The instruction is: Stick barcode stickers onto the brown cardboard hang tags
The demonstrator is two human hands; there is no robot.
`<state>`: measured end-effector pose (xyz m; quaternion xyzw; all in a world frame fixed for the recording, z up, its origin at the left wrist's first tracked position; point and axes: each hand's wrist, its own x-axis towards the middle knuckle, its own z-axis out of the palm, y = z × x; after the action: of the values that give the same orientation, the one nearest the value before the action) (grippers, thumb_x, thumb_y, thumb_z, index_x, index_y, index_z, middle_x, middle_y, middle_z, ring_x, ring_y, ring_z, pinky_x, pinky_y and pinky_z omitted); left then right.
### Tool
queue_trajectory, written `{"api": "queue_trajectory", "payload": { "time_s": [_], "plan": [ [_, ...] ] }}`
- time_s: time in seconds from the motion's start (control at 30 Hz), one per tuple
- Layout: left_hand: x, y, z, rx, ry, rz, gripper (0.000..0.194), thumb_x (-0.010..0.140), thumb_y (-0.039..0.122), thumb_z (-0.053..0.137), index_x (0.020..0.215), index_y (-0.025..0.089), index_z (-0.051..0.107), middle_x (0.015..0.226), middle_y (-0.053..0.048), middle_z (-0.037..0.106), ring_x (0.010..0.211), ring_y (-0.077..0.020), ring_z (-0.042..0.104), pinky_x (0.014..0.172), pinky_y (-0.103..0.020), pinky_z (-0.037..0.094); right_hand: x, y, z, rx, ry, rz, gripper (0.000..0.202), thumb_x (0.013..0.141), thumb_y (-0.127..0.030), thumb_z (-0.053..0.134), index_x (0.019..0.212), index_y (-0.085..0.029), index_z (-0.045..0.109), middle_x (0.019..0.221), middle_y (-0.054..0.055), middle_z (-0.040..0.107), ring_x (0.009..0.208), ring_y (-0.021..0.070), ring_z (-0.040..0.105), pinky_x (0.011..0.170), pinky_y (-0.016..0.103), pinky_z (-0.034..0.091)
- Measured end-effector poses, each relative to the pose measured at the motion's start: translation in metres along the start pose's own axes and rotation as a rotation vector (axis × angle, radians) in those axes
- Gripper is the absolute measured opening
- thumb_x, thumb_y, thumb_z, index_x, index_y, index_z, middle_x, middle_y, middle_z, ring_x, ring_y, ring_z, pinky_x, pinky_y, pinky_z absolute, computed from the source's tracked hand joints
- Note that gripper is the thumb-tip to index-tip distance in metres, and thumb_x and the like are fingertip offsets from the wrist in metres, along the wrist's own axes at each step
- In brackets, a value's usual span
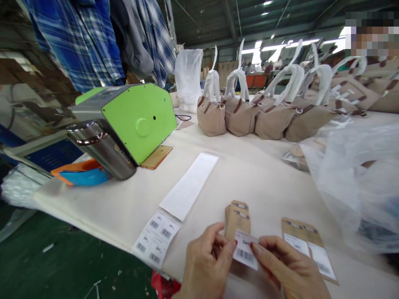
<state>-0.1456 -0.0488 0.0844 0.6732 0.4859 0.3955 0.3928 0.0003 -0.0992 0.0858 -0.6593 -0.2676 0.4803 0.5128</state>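
Between my two hands is a white barcode sticker [245,253] printed with a price. My left hand [207,259] pinches its left edge, and my right hand [282,263] pinches the right edge. Just beyond the fingers lies a stack of brown cardboard tags [238,216]. Right of my right hand, more brown tags [301,228] carry white stickers. A sheet of barcode stickers [157,236] lies left of my left hand, reaching over the table's edge. It joins a long pale strip [190,187] farther up the table.
A steel flask [109,151] leans beside a green-sided machine [143,120], with a phone [156,157] at its foot. Beige handbags [241,116] with wrapped handles stand in a row at the back. Clear plastic bags [358,178] heap up on the right. Another person is at the far right.
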Motion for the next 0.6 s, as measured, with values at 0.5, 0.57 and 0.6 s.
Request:
{"api": "queue_trajectory", "payload": {
  "time_s": [0.5,0.57,0.6],
  "plan": [
    [0.017,-0.025,0.002,0.192,-0.027,0.664,0.02,0.086,0.009,0.047,0.101,0.012,0.06,0.088,-0.01,0.064,0.077,-0.0159,0.06,0.066,-0.027,0.055,0.012,0.002,0.013,-0.024,0.056,0.091,0.045,0.058,-0.061,0.071,0.062,-0.018,0.062,0.042,-0.006,0.045,0.042,0.0037,0.033,0.042,0.018,0.02],
    [0.019,-0.027,0.003,0.192,-0.021,0.664,0.02,0.085,0.009,0.048,0.101,0.012,0.06,0.087,-0.009,0.064,0.077,-0.0156,0.06,0.065,-0.026,0.055,0.012,0.0,0.014,-0.05,0.07,0.083,0.043,0.06,-0.06,0.07,0.062,-0.018,0.063,0.041,-0.006,0.044,0.041,0.0038,0.031,0.041,0.018,0.021],
    [0.019,-0.028,0.003,0.195,-0.016,0.665,0.02,0.085,0.008,0.049,0.101,0.013,0.06,0.087,-0.009,0.065,0.076,-0.0153,0.061,0.065,-0.025,0.055,0.012,0.0,0.015,-0.066,0.073,0.081,0.042,0.06,-0.06,0.07,0.063,-0.018,0.063,0.041,-0.006,0.044,0.041,0.0038,0.031,0.041,0.018,0.021]
  ]
}}
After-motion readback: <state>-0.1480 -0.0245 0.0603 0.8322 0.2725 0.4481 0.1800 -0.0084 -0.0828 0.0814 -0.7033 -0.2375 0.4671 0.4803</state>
